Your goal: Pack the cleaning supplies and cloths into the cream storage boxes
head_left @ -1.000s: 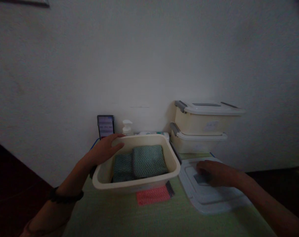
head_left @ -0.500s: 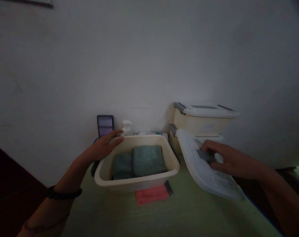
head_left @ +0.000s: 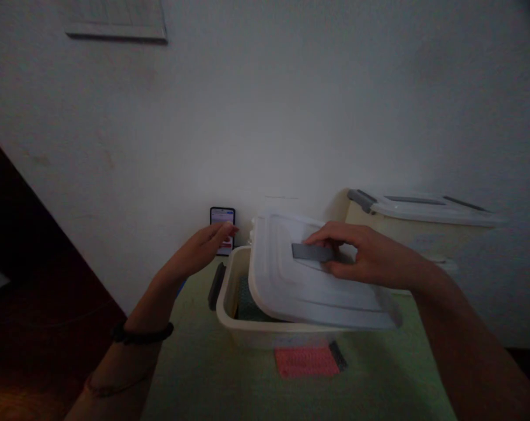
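Observation:
My right hand (head_left: 365, 257) grips the grey handle of a translucent white lid (head_left: 304, 286) and holds it tilted over a cream plastic bin (head_left: 247, 327). The lid covers most of the bin; a strip of green cloth (head_left: 245, 292) shows at the bin's left side. My left hand (head_left: 201, 251), fingers stretched out, hovers in the air just left of the bin's back left corner, touching nothing that I can see. A dark band is on that wrist.
A phone (head_left: 222, 225) leans against the white wall behind the bin. Two stacked lidded bins (head_left: 418, 219) stand at the right by the wall. A pink cloth (head_left: 306, 361) lies on the green table (head_left: 256, 392) in front of the bin.
My right hand lifted the lid from the table at the right and carried it left over the bin. My left hand came off the bin's rim. The view shifted left.

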`<control>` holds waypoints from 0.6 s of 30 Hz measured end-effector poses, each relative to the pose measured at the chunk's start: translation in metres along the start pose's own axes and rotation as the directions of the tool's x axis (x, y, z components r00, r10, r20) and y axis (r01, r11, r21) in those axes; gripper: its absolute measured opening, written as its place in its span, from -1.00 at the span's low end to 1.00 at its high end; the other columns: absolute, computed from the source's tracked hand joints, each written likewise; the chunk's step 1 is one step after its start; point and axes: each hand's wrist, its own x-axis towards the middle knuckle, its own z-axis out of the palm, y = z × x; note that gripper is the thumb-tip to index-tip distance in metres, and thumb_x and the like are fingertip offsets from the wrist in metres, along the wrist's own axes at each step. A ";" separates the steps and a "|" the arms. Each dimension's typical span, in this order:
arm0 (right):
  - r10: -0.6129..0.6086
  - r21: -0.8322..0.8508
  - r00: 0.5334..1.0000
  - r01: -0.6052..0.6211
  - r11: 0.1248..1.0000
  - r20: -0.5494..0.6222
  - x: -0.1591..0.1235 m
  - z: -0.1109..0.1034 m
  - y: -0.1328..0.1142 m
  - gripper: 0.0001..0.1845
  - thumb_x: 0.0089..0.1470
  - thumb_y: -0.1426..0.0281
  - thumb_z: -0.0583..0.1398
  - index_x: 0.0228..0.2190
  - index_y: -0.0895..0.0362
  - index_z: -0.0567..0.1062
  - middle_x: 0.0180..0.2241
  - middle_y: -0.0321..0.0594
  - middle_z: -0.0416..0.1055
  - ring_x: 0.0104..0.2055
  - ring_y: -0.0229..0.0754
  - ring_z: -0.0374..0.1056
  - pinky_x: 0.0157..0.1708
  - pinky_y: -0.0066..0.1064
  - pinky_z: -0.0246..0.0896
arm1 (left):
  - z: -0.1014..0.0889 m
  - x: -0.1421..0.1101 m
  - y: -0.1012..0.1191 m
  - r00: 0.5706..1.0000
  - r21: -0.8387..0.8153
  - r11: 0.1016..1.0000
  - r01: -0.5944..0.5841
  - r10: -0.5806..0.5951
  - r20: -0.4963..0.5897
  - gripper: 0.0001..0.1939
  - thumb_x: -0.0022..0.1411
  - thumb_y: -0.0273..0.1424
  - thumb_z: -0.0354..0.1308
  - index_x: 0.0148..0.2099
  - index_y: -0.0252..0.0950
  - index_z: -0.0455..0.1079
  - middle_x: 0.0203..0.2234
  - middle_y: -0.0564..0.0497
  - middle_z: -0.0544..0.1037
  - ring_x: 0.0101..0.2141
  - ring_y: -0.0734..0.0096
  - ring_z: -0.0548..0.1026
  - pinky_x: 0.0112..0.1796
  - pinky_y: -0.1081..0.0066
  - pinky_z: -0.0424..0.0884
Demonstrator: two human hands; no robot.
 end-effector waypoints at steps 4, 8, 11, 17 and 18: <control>-0.081 0.000 0.993 0.081 0.997 -0.086 0.009 0.023 -0.008 -0.59 -0.06 0.54 0.17 -0.10 0.09 0.45 -0.16 -0.23 0.45 -0.18 -0.23 0.36 -0.16 -0.38 0.26 | 0.008 -0.009 0.027 0.986 -0.431 0.900 0.058 0.016 0.167 -0.44 0.27 -0.04 -0.18 -0.01 -0.37 0.36 -0.34 -0.13 0.58 -0.35 0.27 0.52 -0.28 0.29 0.42; -0.123 -0.028 0.959 0.120 0.992 -0.254 0.006 0.033 -0.010 -0.69 0.06 0.49 0.15 -0.11 0.09 0.44 -0.11 -0.21 0.45 -0.07 -0.23 0.35 -0.05 -0.37 0.23 | 0.012 -0.013 0.041 0.977 -0.619 0.760 0.196 -0.095 0.192 -0.47 0.08 -0.35 0.21 0.10 -0.33 0.25 -0.38 -0.07 0.60 -0.47 0.32 0.56 -0.44 0.41 0.46; -0.071 -0.088 0.905 0.037 0.995 -0.419 -0.007 0.023 0.004 -0.72 0.14 0.40 0.11 -0.10 0.12 0.43 -0.07 -0.14 0.44 -0.01 -0.17 0.32 0.02 -0.28 0.19 | 0.005 -0.008 0.037 0.967 -0.668 0.709 0.224 -0.249 0.060 -0.56 0.03 -0.46 0.20 0.01 -0.40 0.32 -0.53 0.00 0.59 -0.59 0.39 0.52 -0.54 0.48 0.45; 0.265 0.121 0.812 -0.238 0.964 -0.519 -0.038 -0.005 0.043 -0.68 0.16 0.31 0.07 -0.10 0.15 0.46 -0.12 -0.10 0.48 -0.13 -0.10 0.42 -0.12 -0.22 0.33 | -0.016 0.002 0.026 0.853 -0.646 0.706 0.291 -0.497 -0.159 -0.87 0.03 -0.56 0.10 -0.29 -0.39 0.37 -0.76 0.17 0.45 -0.75 0.59 0.34 -0.73 0.63 0.25; 0.303 0.166 0.812 -0.254 0.953 -0.499 -0.040 -0.006 0.046 -0.68 0.16 0.29 0.07 -0.12 0.15 0.47 -0.12 -0.10 0.49 -0.13 -0.09 0.42 -0.12 -0.19 0.32 | -0.017 0.002 0.026 0.839 -0.632 0.709 0.314 -0.519 -0.166 -0.87 0.05 -0.53 0.09 -0.28 -0.39 0.37 -0.77 0.17 0.44 -0.75 0.60 0.32 -0.73 0.64 0.24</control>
